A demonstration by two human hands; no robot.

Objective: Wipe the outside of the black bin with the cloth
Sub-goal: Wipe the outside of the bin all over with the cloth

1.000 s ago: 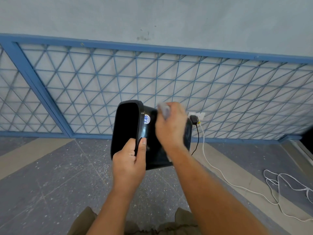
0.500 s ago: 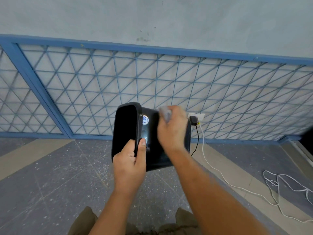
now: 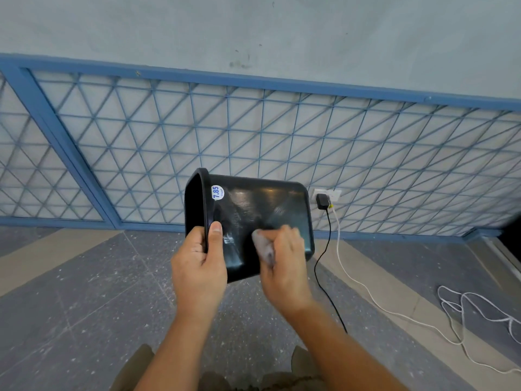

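Speckled grey floor (image 3: pixel 84 292) lies below. Nearest, the left hand (image 3: pixel 198 266) clamps the rim of the glossy black plastic bin (image 3: pixel 253 210), held sideways in the air, mouth leftward. The right hand (image 3: pixel 284 263), clenched around a crumpled grey cloth (image 3: pixel 263 246), presses it on the bin's lower side. Wiping seems midway; next, turning the bin probably exposes unwiped faces. Beyond stands blue lattice railing (image 3: pixel 253 131).

Open floor (image 3: pixel 70 292) left of bin (image 3: pixel 262 210); cables (image 3: pixel 366 289) trail right; grille (image 3: pixel 253 136) close behind.
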